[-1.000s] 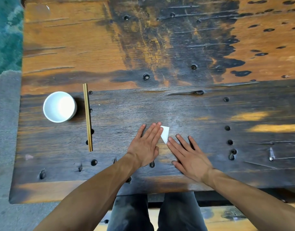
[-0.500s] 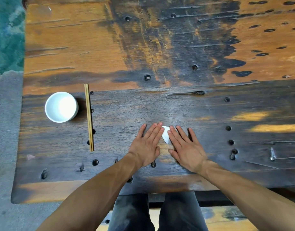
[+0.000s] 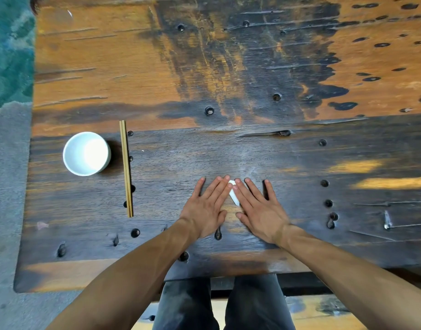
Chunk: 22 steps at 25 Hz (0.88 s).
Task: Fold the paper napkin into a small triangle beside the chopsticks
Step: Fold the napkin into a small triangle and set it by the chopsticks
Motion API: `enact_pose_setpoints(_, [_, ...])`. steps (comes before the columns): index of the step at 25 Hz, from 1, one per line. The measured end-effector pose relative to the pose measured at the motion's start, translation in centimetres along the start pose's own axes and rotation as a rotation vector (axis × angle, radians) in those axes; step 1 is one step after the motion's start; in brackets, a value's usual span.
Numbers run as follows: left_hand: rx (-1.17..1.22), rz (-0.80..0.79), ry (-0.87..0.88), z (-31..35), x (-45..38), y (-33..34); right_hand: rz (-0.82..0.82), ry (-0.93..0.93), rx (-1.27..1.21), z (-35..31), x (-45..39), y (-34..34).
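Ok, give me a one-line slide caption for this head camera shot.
Both hands, left hand and right hand, press flat on a small folded white napkin, well right of the chopsticks and white bowl.

Bowl [image 3: 86, 153] left of chopsticks [image 3: 126, 168] — touching? unclear

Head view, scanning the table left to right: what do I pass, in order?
Bowl → chopsticks → left hand → napkin → right hand.
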<state>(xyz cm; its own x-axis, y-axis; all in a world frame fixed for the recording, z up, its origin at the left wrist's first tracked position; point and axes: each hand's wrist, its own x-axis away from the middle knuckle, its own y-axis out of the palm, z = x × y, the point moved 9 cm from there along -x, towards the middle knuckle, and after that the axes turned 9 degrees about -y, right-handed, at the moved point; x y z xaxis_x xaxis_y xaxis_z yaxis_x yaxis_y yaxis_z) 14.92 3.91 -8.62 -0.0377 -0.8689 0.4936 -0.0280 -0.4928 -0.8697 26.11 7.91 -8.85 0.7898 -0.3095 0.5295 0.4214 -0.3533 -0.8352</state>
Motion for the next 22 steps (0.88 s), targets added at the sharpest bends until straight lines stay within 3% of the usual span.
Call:
enact_pose_setpoints(6, [0.061,0.044,-0.143,-4.1,0.0,-0.3,0.001,0.012,0.0,-0.1,0.0,-0.3])
enact_pose_setpoints(12, [-0.014,0.056,0.007,-0.4,-0.9,-0.5,0.013,0.007,0.002,0.0,0.0,-0.3])
enact_pose_setpoints(18, [0.127,0.058,-0.209,-4.0,0.6,-0.3,0.012,0.016,-0.003,0.0,-0.1,-0.2])
enact_pose_setpoints(22, [0.122,0.056,-0.078,0.0,-0.7,-1.2,0.018,0.015,-0.002,-0.1,-0.1,-0.5])
